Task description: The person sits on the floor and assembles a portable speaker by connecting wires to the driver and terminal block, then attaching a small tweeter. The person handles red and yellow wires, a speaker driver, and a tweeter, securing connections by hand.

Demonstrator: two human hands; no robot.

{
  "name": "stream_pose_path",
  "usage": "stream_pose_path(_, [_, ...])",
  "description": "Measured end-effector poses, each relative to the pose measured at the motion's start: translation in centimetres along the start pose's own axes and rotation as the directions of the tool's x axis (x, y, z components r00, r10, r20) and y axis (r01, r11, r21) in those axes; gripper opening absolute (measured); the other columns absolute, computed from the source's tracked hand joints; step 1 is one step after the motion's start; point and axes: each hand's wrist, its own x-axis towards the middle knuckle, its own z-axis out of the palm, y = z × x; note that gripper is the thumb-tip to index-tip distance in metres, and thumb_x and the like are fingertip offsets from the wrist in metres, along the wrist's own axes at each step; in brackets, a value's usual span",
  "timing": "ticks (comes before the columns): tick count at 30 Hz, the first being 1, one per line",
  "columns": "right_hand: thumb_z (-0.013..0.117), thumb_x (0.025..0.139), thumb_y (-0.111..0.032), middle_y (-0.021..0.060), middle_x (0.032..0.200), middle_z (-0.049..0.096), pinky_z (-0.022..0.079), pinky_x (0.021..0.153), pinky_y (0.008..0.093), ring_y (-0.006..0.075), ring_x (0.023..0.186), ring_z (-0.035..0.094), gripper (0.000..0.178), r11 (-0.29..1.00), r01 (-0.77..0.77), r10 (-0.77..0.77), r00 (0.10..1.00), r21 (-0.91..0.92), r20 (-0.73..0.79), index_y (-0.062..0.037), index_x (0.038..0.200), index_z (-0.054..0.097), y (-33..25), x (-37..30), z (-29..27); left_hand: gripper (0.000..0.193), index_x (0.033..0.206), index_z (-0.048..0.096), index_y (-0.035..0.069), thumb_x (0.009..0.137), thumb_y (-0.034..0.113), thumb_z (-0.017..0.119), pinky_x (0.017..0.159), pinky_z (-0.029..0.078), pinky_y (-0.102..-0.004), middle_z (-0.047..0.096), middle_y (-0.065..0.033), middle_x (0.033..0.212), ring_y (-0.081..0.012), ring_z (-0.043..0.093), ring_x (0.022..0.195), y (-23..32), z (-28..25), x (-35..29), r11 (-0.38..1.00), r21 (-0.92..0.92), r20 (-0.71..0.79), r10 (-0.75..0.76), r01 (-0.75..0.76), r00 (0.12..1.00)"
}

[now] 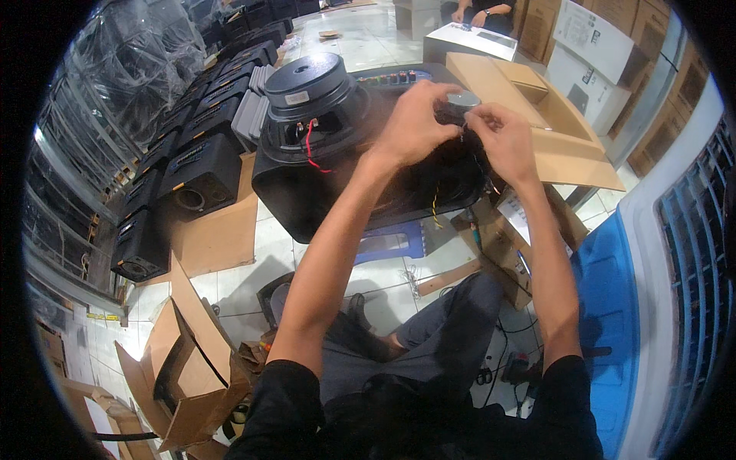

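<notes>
My left hand (414, 121) curls around a small round speaker driver (463, 99) with a grey, flat top, gripping it above the black speaker box (295, 203). At the driver's right side, my right hand (502, 142) is closed in a pinch; its fingertips hide what they hold. Thin wires hang below the two hands. A large woofer (307, 83) rests magnet-up on the box's left part, with a red wire (310, 149) running from its terminal. A yellow-and-black twisted wire (435, 205) dangles over the box's near side.
Under the box stands a blue stool (414, 239). An open cardboard box (575, 165) lies to the right, near a blue plastic surface (609, 307). Black speaker boxes (203, 172) line the left. A torn carton (195, 364) sits lower left. Another person's hand (479, 18) shows far off.
</notes>
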Motion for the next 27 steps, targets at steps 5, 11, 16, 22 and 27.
stream_pose_path(5, [0.072,0.090,-0.014,0.0083,0.077,0.072,0.053,0.065,0.0298,0.0119,0.068,0.065,0.019,0.995,-0.085,0.087,0.995,-0.048,0.043,0.0044,0.094,0.073,-0.3,-1.4,-1.7,0.069,0.142,0.056,0.003,0.079,0.018,0.079,0.105,0.049,-0.0399,0.060,-0.0253,0.135,-0.0359,0.060,0.125,-0.8,-0.2,2.8,0.988,0.103,0.054,0.114,-0.119,0.992])
stream_pose_path(11, [0.067,0.094,-0.006,0.0048,0.086,0.068,0.053,0.068,0.0254,0.0075,0.077,0.062,0.013,0.996,-0.038,0.053,0.979,-0.078,0.199,0.0047,0.101,0.069,-0.9,-3.1,-3.0,0.078,0.141,0.059,0.004,0.076,0.040,0.083,0.102,0.051,-0.0425,0.069,-0.0272,0.125,-0.0383,0.067,0.116,-1.2,0.3,7.3,0.972,0.206,0.409,0.015,-0.109,0.912])
stream_pose_path(16, [0.070,0.092,-0.011,0.0094,0.080,0.070,0.054,0.068,0.0301,0.0132,0.072,0.065,0.014,0.994,0.067,-0.055,0.989,-0.087,0.140,0.0027,0.097,0.070,-0.8,-3.0,-3.6,0.075,0.108,0.075,-0.006,0.077,0.063,0.079,0.084,0.058,-0.0473,0.074,-0.0280,0.099,-0.0411,0.074,0.094,0.4,1.4,7.0,0.932,0.362,0.205,-0.112,0.031,0.972])
stream_pose_path(22, [0.071,0.092,-0.016,0.0104,0.077,0.072,0.054,0.067,0.0322,0.0144,0.069,0.065,0.019,0.997,0.028,-0.008,0.964,-0.072,0.267,0.0020,0.094,0.074,-0.9,-2.0,-3.6,0.084,0.099,0.073,-0.012,0.084,0.071,0.068,0.089,0.056,-0.0504,0.071,-0.0328,0.094,-0.0457,0.070,0.099,0.2,3.1,5.6,0.863,0.436,0.016,-0.290,0.255,0.957])
stream_pose_path(27, [0.073,0.094,-0.022,0.0044,0.082,0.076,0.053,0.071,0.0303,0.0123,0.074,0.065,0.025,0.995,-0.101,0.095,0.940,0.000,0.327,0.0004,0.105,0.079,-0.2,1.8,-4.1,0.072,0.101,0.074,-0.007,0.096,0.063,0.058,0.091,0.054,-0.0519,0.070,-0.0300,0.106,-0.0460,0.068,0.102,-1.2,2.8,5.2,0.925,0.315,0.058,-0.243,0.213,0.968])
